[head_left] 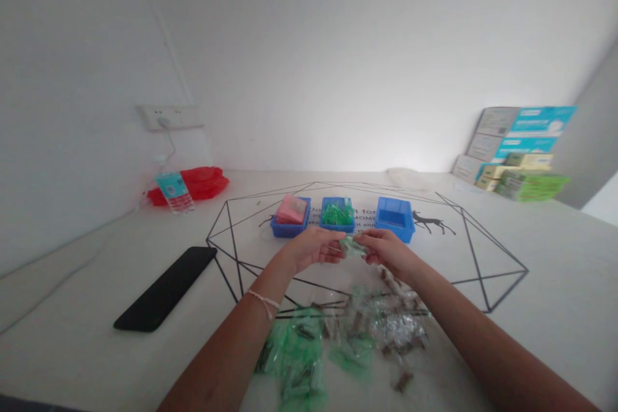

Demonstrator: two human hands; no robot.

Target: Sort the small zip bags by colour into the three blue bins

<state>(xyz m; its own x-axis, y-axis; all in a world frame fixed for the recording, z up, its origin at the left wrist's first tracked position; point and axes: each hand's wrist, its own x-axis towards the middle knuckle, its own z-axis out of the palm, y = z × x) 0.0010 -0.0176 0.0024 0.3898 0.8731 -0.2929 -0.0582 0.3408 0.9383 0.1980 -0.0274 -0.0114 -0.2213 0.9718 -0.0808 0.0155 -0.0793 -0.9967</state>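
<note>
A small pale green plastic bag is pinched between my two hands above the table. My left hand grips its left side with thumb and fingers. On the other side, my right hand closes on the bag's right edge. Blur hides what the bag contains. Just beyond my hands stand a blue bin with pink sheets or packets, a blue bin with green strips, and a third blue bin with a dark inside. Below my hands lie several green bags with metal-looking pieces and crumpled clear bags.
A long black slab lies at the left. Behind it are a bottle with a blue label and a red plastic bag. Blue and white boxes and a green pack are stacked at the back right.
</note>
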